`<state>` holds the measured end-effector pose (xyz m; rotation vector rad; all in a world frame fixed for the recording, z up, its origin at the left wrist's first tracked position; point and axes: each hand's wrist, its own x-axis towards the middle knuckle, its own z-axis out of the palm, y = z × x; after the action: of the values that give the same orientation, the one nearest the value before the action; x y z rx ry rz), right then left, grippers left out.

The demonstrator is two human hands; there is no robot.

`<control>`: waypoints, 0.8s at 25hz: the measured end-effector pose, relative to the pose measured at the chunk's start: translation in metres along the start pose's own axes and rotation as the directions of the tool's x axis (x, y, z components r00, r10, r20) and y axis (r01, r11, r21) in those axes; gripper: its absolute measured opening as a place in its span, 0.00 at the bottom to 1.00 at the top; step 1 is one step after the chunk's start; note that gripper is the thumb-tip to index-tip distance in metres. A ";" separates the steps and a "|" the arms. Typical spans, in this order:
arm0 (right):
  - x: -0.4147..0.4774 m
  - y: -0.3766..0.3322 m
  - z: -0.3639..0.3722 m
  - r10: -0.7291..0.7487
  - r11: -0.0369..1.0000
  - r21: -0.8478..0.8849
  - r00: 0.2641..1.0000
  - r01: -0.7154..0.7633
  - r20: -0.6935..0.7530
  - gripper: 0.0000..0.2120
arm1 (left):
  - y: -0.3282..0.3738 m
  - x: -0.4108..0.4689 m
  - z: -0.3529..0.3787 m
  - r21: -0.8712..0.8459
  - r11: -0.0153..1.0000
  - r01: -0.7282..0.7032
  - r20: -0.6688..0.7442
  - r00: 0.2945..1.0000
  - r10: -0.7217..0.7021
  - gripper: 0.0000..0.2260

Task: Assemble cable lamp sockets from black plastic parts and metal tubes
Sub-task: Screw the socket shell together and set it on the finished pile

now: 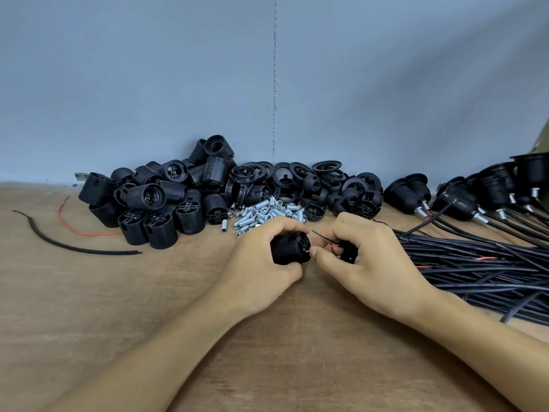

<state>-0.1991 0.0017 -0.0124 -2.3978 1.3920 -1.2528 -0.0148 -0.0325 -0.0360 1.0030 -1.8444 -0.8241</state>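
Here, in the head view, the left hand (264, 260) has its fingers curled round one black socket body (289, 248), ribbed with thread along its side, its flat end turned toward the right hand (365, 263). That hand pinches a thin red wire (325, 248) between thumb and forefinger, and the wire reaches the body's end. Its other fingers curl round one small black cap (347, 251). One dark wire strand (322, 236) sticks up between the hands. All this sits low over the wooden table (148, 292), just in front of a heap of silver metal tubes (264, 212). The spare bodies (154, 203) and rings (267, 173) are heaped, too many to count. Two loose scraps lie at the left: one black scrap (74, 246) and one red scrap (77, 230). Black cables (475, 263) lie bundled at the right.
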 end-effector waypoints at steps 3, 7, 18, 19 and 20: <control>0.000 0.000 0.002 -0.049 0.998 -0.035 0.999 0.049 -0.009 0.22 | 0.000 -0.001 0.001 0.030 0.999 -0.013 -0.008 1.000 0.013 0.23; -0.002 0.003 0.003 -0.044 0.999 -0.030 0.999 0.045 0.008 0.18 | -0.001 -0.002 0.000 0.037 0.999 -0.019 0.013 1.000 0.018 0.21; -0.003 0.009 -0.001 0.108 0.993 0.037 0.993 -0.110 0.051 0.13 | 0.000 -0.003 0.002 0.114 0.993 0.015 0.005 1.000 -0.016 0.20; -0.002 0.009 -0.002 0.134 0.989 0.047 0.990 -0.137 0.053 0.10 | 0.001 -0.003 0.003 0.123 0.992 0.025 0.000 1.000 -0.025 0.20; -0.002 0.009 -0.002 0.159 0.985 0.056 0.986 -0.162 0.055 0.09 | 0.001 -0.002 0.003 0.128 0.991 0.036 -0.009 0.999 -0.035 0.21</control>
<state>-0.2077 -0.0010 -0.0163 -2.2119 1.4781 -1.1691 -0.0169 -0.0296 -0.0372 1.1205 -1.8976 -0.7299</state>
